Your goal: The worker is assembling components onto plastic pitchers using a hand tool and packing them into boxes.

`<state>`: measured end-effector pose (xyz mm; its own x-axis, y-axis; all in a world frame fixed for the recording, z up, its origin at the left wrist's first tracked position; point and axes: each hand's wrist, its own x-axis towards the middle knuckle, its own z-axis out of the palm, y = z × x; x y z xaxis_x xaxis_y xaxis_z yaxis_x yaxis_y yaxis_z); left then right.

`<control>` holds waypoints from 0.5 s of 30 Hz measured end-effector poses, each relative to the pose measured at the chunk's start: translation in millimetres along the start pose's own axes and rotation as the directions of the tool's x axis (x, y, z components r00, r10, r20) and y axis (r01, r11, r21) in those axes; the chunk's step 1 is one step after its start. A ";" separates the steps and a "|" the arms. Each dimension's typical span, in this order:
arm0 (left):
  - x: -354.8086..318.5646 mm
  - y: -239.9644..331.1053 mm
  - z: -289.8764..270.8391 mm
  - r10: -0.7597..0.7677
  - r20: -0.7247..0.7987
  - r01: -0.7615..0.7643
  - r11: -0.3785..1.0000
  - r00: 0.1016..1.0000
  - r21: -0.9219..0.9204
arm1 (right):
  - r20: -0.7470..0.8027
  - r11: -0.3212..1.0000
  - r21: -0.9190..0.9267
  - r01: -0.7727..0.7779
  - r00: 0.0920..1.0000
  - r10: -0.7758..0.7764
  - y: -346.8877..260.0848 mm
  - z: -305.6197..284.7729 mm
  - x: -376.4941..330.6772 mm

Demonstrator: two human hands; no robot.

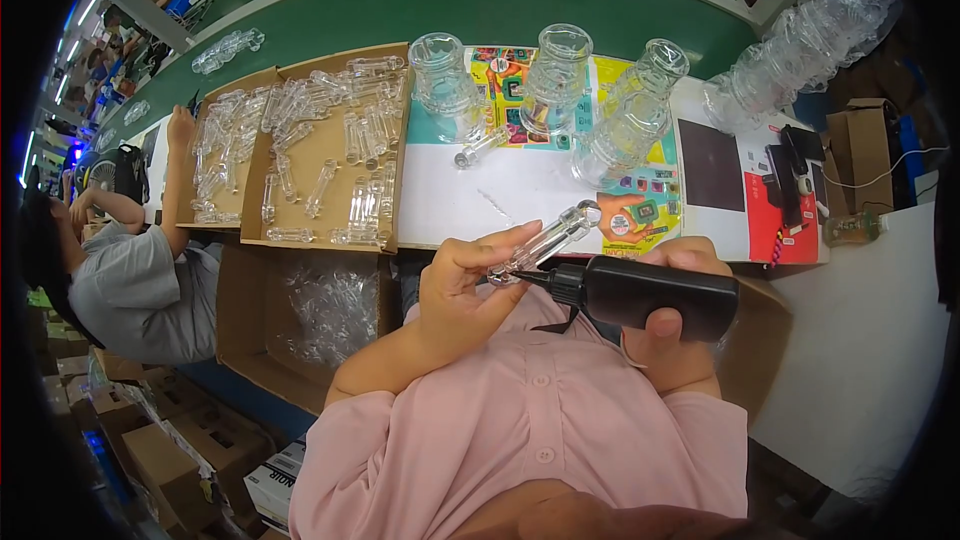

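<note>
Glass tube (pixel 548 242) clasped in left hand (pixel 460 285); black bottle (pixel 660 298) gripped in right hand (pixel 668 355), nozzle (pixel 535 278) held at tube's lower end. Dispensing judged underway, unfinished. Many loose tubes (pixel 370 130) lying in cardboard tray (pixel 402 145); finished ones, if any, indistinguishable.

The pale pink shirt (pixel 455 430) has loose sleeves (pixel 345 440) and round front buttons (pixel 544 456).

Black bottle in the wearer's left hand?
No, the right hand grips the black bottle, while the left hand holds a clear tube at the bottle's nozzle tip.
</note>
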<state>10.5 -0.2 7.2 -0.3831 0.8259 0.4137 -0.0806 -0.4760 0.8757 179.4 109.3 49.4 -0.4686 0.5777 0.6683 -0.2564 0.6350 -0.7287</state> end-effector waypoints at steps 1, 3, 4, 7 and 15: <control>0.0 0.1 -0.3 -0.001 0.000 0.001 1.000 1.000 -0.001 | 0.009 1.000 -0.006 0.000 1.000 0.000 0.4 -0.2 0.7; 0.1 0.7 -0.9 0.018 0.015 -0.018 1.000 1.000 0.012 | -0.007 0.999 0.021 -0.037 0.999 0.038 -0.1 1.2 0.4; 0.3 0.1 -1.2 0.016 0.016 -0.017 1.000 1.000 0.010 | -0.023 0.996 0.048 -0.074 0.997 0.075 -0.6 2.1 0.1; 0.7 -1.0 -2.1 0.045 0.036 -0.047 0.998 0.998 0.046 | -0.048 0.995 0.075 -0.072 0.996 0.076 -0.6 4.4 1.9; -1.5 1.7 -3.9 0.050 0.019 -0.053 0.977 0.999 0.206 | 0.005 0.977 -0.015 -0.215 0.977 0.215 -8.6 2.4 2.8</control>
<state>7.3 -3.4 7.0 -0.3687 0.8069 0.4615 0.1313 -0.4463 0.8852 178.2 104.2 57.2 -0.5171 0.6982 0.4952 -0.1374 0.5033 -0.8531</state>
